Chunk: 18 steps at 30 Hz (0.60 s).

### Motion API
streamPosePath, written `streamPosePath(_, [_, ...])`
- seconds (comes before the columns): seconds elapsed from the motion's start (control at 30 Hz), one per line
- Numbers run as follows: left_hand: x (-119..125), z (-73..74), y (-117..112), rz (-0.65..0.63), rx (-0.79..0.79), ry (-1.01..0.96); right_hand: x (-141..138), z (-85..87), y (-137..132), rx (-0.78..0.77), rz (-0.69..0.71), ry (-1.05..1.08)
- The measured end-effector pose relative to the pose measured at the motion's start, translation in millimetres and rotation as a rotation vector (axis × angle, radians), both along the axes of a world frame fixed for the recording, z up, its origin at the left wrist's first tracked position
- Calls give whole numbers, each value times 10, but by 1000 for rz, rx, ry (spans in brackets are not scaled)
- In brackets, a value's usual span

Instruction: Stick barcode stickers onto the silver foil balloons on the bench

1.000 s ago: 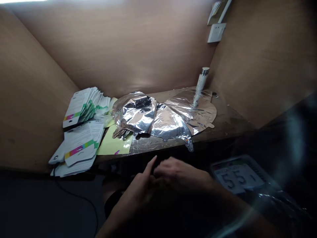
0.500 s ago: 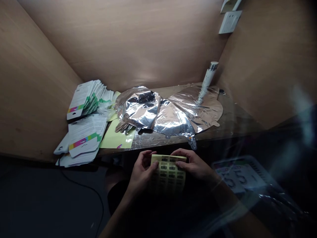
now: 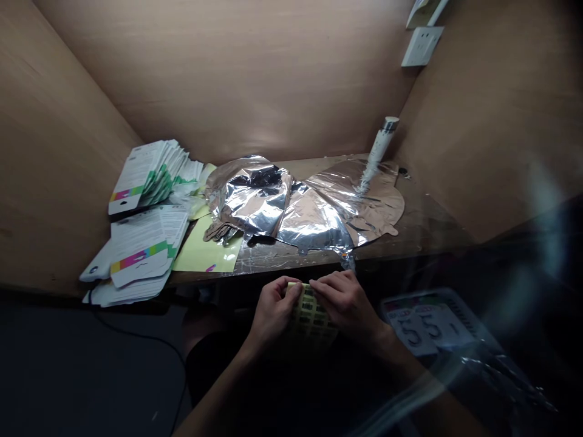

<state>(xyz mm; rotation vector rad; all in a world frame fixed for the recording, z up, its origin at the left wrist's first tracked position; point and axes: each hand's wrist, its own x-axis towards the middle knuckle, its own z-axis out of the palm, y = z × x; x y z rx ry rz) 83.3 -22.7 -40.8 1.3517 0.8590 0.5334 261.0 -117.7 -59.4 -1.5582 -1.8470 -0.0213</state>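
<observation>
A yellow sheet of barcode stickers (image 3: 314,315) hangs in front of my lap, below the table's front edge. My left hand (image 3: 276,306) pinches its upper left side, thumb on the printed face. At the sheet's top edge, my right hand (image 3: 344,300) is closed with its fingertips on the sheet, close to the left thumb; the back of this hand hides the upper right part. I cannot make out whether a sticker is lifted. Just beyond the hands, silver foil balloons (image 3: 314,221) lie flat on the table.
White printed cards (image 3: 141,243) are piled at the table's left, beside a yellow sheet (image 3: 207,249). A white bottle-like cylinder with a silver cap (image 3: 377,152) stands on the right. Wooden panels (image 3: 255,79) enclose the table. Lower right is a box with "5" packets (image 3: 416,328).
My right hand has shifted left along the sheet's top edge and turned its back upward, fingers closer to my left thumb. My left hand still grips the sheet. The view has shifted slightly.
</observation>
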Motion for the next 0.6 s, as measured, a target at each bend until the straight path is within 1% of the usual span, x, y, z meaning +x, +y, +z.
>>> streamPosePath(0.13, [64, -6, 2, -3, -16, 6, 12, -71, -16, 85, -2, -5])
streamPosePath(0.23, [103, -51, 8, -7, -11, 8, -48, -93, -46, 117, -12, 28])
streamPosePath(0.3, [107, -96, 14, -3, 24, 22, -48, -73, -64, 132, -10, 112])
streamPosePath(0.37, [90, -141, 32, 11, 105, 61, 73, -22, -55, 124, -47, 312])
streamPosePath(0.43, [71, -168, 79, -5, 246, 126, 352, 50, 5, 63, -146, 554])
streamPosePath(0.47, [71, -172, 120, -38, 342, 152, 538, 87, 58, 14, -207, 645])
streamPosePath(0.5, [82, -171, 175, -92, 458, 165, 736, 120, 124, -50, -248, 681])
streamPosePath(0.53, [108, -165, 243, -159, 587, 163, 933, 147, 201, -114, -240, 660])
streamPosePath(0.6, [200, -157, 409, -298, 849, 136, 1260, 178, 370, -287, -163, 566])
